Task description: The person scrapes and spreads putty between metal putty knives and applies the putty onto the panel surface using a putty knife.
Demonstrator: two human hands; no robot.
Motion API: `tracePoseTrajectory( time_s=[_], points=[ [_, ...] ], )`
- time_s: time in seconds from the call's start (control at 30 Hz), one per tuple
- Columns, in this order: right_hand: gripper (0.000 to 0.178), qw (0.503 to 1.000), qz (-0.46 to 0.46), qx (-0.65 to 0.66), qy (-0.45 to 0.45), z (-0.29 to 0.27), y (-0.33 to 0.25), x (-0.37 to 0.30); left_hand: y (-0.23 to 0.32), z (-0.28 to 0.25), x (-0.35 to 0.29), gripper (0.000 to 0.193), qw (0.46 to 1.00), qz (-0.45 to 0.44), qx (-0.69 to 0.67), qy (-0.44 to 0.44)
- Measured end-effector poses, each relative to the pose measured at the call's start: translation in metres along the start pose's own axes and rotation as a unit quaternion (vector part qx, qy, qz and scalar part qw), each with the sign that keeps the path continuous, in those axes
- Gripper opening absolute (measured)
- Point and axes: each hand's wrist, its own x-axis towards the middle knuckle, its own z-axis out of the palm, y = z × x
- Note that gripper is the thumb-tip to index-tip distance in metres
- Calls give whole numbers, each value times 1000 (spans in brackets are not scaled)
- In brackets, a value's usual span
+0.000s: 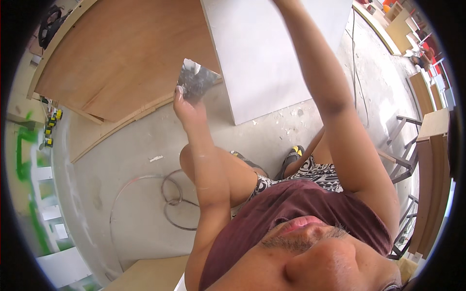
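My left hand (188,110) is closed around the lower end of a putty scraper (196,82). The scraper's wide metal blade is smeared, with a white lump of filler along its far edge. Its handle is hidden in my grip. To the right of it stands a large white board (262,58) with a smooth face. My right arm stretches far up across this board, and the hand lies beyond the upper edge of the picture. Whether it touches the board cannot be seen.
A big brown plywood panel (126,53) with a pale wood frame fills the upper left. White flakes (291,121) lie on the grey floor by my feet. A looped hose or cable (170,199) lies at lower left. Dark metal frames (403,160) and stacked boards (432,179) stand at right.
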Motion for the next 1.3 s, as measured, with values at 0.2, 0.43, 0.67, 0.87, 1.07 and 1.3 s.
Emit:
tracePoseTrajectory(
  time_s=[0.2,0.43,0.67,0.87,1.07,1.3],
  points=[
    [31,991,-24,84,102,-21,47,63,1,0,0,31,999,1,5,36],
    [20,998,36,-16,57,19,-36,57,1,-2,-2,31,999,9,8,51],
    [26,979,-198,-50,-3,61,-112,-31,-1,5,-1,31,999,-16,5,37],
    [39,996,-81,36,10,17,-29,-10,-3,6,0,30,998,-1,8,66],
    [36,993,32,37,105,-30,84,54,-3,2,2,31,998,-14,1,58],
    [30,995,10,-24,100,2,43,46,-1,-2,3,30,999,1,-1,38]
  ],
)
